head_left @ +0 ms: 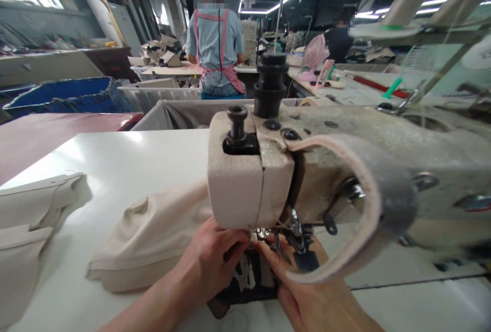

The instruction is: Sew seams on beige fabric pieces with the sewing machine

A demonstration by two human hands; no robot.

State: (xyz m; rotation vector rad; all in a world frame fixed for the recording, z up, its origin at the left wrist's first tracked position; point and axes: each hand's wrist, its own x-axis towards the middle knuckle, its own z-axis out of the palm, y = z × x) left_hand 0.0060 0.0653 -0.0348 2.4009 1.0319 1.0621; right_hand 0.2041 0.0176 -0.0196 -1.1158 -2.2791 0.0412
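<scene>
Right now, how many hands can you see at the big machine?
2. The left hand is below the machine's head, on the left; the right hand is on the right, partly behind the curved strap. Some fingers are hidden.

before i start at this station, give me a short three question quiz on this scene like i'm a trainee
1. Multiple choice: what colour is the fabric piece lying on the white table to the left of the sewing machine head?
A) blue
B) beige
C) red

2. True or false: the left hand and the right hand both have their fingers low down, under the front end of the machine head.

3. Fill in the blank: the person ahead, back to the camera, wears a ____ apron.

Key: 1. B; 2. True; 3. pink
</scene>
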